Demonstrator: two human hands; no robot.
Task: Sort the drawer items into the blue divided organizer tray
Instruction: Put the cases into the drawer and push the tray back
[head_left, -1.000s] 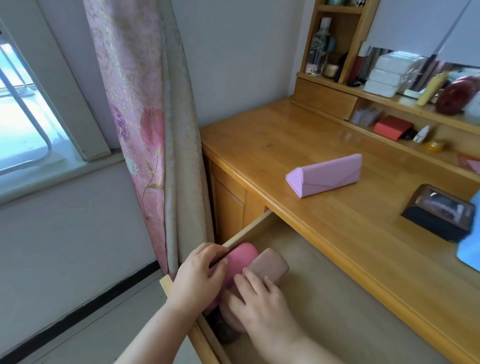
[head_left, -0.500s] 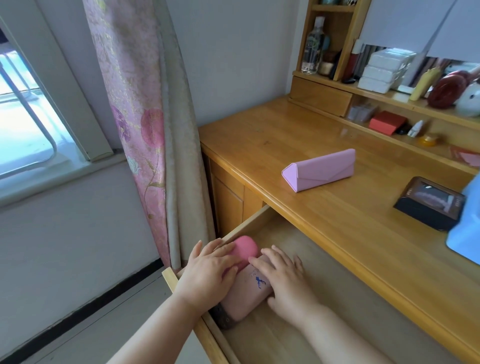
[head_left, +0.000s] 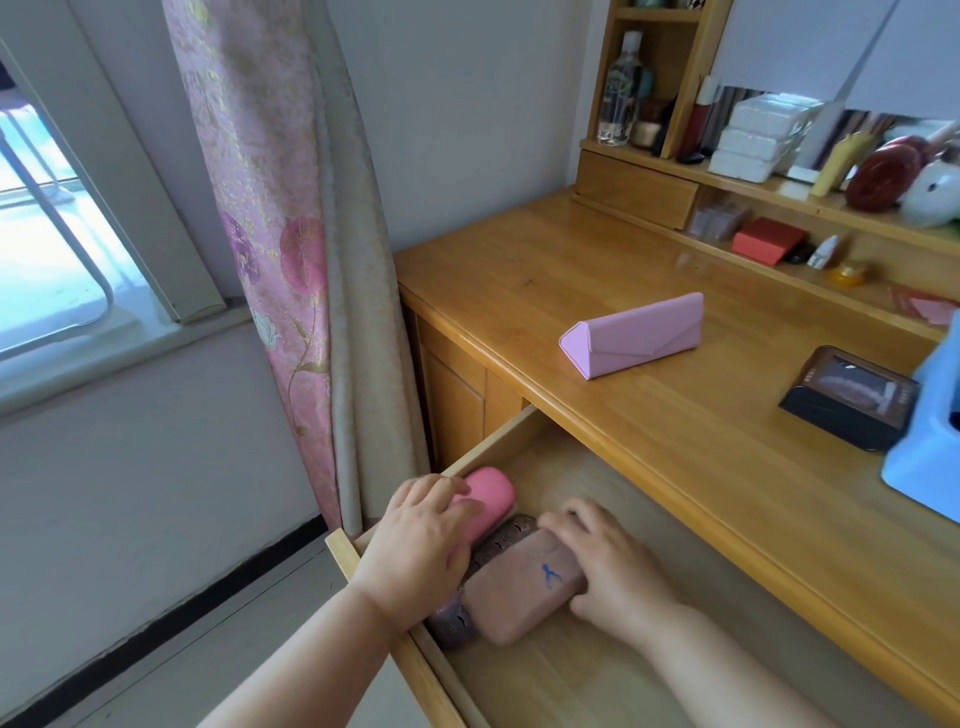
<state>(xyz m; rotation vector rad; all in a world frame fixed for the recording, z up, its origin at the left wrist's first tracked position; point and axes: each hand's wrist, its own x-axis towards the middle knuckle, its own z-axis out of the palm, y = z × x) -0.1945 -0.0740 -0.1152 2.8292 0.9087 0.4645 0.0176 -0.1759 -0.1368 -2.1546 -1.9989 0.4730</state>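
Reaching into the open drawer (head_left: 613, 670), both hands work the near-left corner.

Item 1. Left hand (head_left: 421, 545): lies over the pink case (head_left: 491, 496), fingers curved onto its top; grip loosely closed round the case, which lies along the left drawer wall. A second ago the same hand clutched the case from above at a steeper angle; the case has since been laid flatter.

Item 2. Right hand (head_left: 615, 569): fingers curled over the far-right end of the tan case (head_left: 524, 587), thumb at its near side; grip closed on it. The tan case, with a small blue mark, stood tipped up a second ago and now lies flat on the drawer floor.

Item 3. Dark case (head_left: 498, 535): patterned, wedged between pink and tan, mostly covered; touching both.

Item 4. Lilac case (head_left: 634, 335): triangular, on the tabletop (head_left: 519, 270), well apart from the drawer.

Item 5. Blue tray (head_left: 930, 457): at the right edge of the tabletop, only partly in view; contents cannot be told.

Item 6. Black box (head_left: 852, 397): just left of the tray.

Assessment: the three drawer cases have been settled side by side, none yet in the tray. Sorting appears barely begun; a lift toward the right would likely come next.
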